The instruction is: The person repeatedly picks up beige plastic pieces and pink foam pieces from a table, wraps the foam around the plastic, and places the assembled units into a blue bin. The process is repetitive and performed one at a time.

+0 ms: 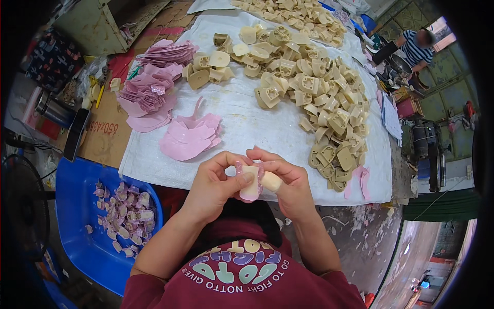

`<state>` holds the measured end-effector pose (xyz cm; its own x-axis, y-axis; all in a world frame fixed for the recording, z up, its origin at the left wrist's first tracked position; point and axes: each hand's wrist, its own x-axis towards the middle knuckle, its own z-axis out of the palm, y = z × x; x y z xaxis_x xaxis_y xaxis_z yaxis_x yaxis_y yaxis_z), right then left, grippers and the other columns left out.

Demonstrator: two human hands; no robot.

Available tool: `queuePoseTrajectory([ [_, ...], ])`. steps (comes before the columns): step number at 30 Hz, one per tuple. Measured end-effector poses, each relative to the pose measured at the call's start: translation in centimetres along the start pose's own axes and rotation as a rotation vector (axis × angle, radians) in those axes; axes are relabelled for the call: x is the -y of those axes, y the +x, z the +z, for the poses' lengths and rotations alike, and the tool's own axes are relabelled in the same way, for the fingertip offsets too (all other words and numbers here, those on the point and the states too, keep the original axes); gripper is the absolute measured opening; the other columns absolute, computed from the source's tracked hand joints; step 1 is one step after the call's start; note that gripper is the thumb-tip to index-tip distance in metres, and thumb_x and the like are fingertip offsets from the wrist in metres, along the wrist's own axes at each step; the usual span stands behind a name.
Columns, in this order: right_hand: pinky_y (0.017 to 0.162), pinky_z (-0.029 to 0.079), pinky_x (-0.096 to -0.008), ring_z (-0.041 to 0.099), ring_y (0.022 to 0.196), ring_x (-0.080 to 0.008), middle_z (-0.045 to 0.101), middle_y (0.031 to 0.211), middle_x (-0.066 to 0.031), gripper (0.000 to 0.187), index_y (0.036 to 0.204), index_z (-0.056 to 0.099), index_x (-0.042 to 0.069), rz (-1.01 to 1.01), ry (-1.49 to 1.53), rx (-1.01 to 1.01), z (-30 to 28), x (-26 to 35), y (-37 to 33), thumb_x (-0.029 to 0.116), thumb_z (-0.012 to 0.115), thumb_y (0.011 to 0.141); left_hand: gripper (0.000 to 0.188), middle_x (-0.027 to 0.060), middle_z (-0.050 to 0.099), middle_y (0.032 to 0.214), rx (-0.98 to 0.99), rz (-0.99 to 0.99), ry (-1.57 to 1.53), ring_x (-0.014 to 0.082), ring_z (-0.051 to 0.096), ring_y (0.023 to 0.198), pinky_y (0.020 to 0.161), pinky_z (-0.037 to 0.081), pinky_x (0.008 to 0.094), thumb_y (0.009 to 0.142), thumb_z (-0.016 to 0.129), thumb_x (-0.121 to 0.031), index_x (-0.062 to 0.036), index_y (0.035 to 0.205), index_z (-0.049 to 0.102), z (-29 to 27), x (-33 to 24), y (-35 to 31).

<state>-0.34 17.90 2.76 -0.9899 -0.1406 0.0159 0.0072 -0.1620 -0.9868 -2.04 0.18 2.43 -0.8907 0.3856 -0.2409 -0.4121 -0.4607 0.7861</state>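
Close to my body, at the table's front edge, I hold a cream shoe heel [249, 179] partly covered with glittery pink material. My left hand [218, 180] is closed on it, the thumb pressed flat across its face. My right hand [290, 185] pinches the pink material at the heel's right side. A cream cover, perhaps a finger cot, sits on my right thumb [271, 181]. Just beyond my left hand lies a loose stack of pink cut pieces [189, 136]. Bare beige heels [329, 113] are heaped across the right of the table.
White sheeting [242, 123] covers the table. More pink stacks [149, 92] lie at the left. A blue tub [77, 226] at lower left holds several pink-covered heels [126, 216]. Left of the table are a phone [76, 134] and a tumbler [54, 110]. Another person [414, 51] works at far right.
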Motion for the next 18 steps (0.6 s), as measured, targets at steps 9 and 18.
queuePoseTrajectory([
  [9, 0.098, 0.041, -0.0435, 0.057, 0.113, -0.0339, 0.069, 0.101, -0.0094, 0.013, 0.090, 0.067, 0.003, -0.307, -0.521, -0.050, 0.2, -0.8, 0.5, 0.004, 0.064, 0.078, 0.012, 0.0054, 0.053, 0.102, -0.043, 0.259, 0.368, 0.0124, 0.062, 0.089, 0.066, 0.055, 0.0227, 0.086, 0.062, 0.005, -0.0012, 0.091, 0.053, -0.5, 1.1, 0.0],
  [18, 0.102, 0.038, -0.0449, 0.049, 0.124, -0.0340, 0.068, 0.113, -0.0095, 0.016, 0.097, 0.071, 0.005, -0.290, -0.502, -0.046, 0.1, -1.4, 0.7, 0.010, 0.065, 0.083, 0.029, 0.0116, 0.047, 0.118, -0.123, 0.455, 0.592, 0.0177, 0.063, 0.091, 0.071, 0.057, 0.0252, 0.085, 0.063, 0.008, 0.0013, 0.110, 0.051, -0.4, 2.0, -0.1],
])
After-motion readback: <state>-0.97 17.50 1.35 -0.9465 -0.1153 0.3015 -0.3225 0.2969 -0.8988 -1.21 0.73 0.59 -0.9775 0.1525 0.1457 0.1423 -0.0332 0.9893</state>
